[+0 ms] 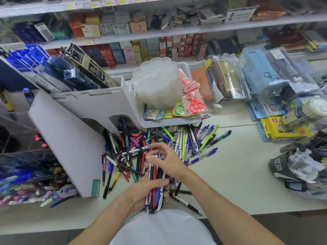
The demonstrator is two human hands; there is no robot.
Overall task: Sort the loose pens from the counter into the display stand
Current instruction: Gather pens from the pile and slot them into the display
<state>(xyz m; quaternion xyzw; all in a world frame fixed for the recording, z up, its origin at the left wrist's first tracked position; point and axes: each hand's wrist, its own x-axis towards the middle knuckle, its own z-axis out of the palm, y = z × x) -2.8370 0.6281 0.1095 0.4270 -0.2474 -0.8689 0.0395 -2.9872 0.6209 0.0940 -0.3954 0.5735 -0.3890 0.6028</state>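
At the frame's lower centre, the left hand (144,192) has its fingers curled round a bundle of mixed-colour pens (155,188). Just above, the right hand (166,160) pinches a white pen (136,150) over the loose pen pile (159,144) on the pale surface (238,174), beside the white display stand (74,138).

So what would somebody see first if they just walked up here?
Probably the big colourful pile of pens spread over the counter in the middle. Right in front of it, the left hand grips a bundle of pens while the right hand pinches a white pen. Behind the pile, a stack of clear trays sits in a white bin.
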